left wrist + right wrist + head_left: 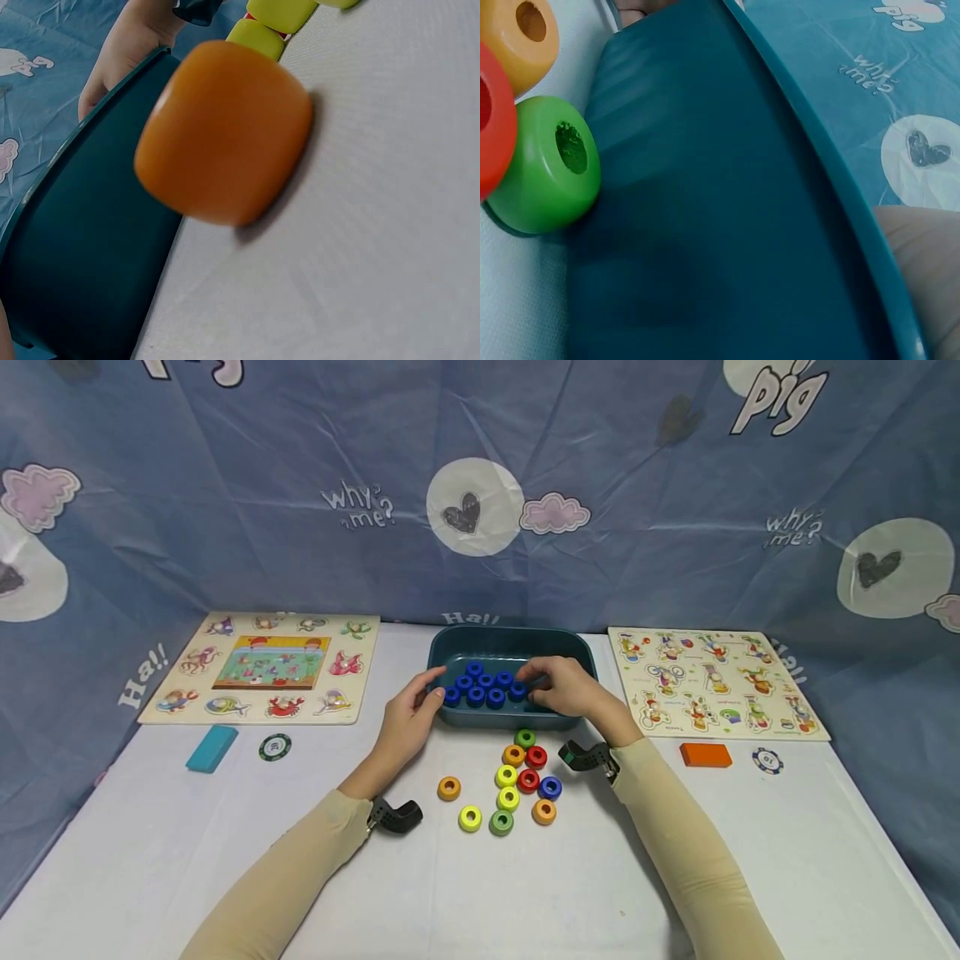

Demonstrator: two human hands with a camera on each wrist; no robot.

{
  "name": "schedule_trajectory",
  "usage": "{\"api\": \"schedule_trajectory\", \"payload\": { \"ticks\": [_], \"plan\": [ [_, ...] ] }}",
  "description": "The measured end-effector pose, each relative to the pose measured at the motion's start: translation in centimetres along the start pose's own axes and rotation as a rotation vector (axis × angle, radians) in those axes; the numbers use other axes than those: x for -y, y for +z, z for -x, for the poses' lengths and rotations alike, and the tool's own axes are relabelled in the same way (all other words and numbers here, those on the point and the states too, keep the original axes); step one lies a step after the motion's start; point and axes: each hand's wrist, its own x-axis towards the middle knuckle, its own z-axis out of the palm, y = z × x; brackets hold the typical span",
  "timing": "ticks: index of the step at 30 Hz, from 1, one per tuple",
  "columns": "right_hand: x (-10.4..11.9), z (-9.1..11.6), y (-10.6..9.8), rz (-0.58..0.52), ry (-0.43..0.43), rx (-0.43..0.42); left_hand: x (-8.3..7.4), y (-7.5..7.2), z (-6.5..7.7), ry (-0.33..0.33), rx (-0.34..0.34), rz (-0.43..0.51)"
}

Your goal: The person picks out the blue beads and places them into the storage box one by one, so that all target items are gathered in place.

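Observation:
A dark teal bin (510,722) holds several blue rings (475,696) grouped in its left and middle part. My left hand (405,718) lies over the bin's left front corner, its thumb and forefinger extended across the rim beside the nearest blue rings. From the right, my right hand (566,687) reaches over the rim into the bin with bent fingers. Its fingertips are right at the rightmost blue ring (517,692); I cannot tell whether they pinch it. In the right wrist view, part of the right hand (922,262) shows past the bin's rim (821,150).
Before the bin lie loose rings: orange (449,788), yellow (470,818), green (502,822), red (528,780) and blue (551,788). Picture boards (345,703) (716,714) flank the bin. A teal block (212,749), an orange block (705,755) and chips (275,747) (767,761) lie nearer.

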Motion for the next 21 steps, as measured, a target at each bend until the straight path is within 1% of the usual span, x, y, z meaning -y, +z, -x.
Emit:
{"api": "schedule_trajectory", "payload": {
  "ticks": [9,12,15,17,19,21],
  "plan": [
    [0.0,-0.1,0.0,-0.021,-0.007,-0.052,-0.2,-0.2,0.0,-0.015,0.002,0.007],
    [0.2,0.0,0.1,-0.018,-0.03,-0.111,-0.2,-0.2,0.0,-0.012,-0.006,0.001],
    [0.8,0.3,0.2,-0.017,-0.087,-0.21,-0.1,-0.2,0.1,-0.007,-0.011,-0.006],
    [1.5,0.9,0.2,-0.024,-0.15,-0.268,0.0,-0.1,0.1,-0.004,-0.007,-0.008],
    [2.4,1.7,0.2,-0.03,-0.228,-0.302,0.0,-0.1,0.1,-0.003,0.0,-0.006],
    [3.3,2.7,0.2,-0.042,-0.302,-0.306,0.0,-0.1,0.1,0.001,0.002,-0.003]
  ]
}}
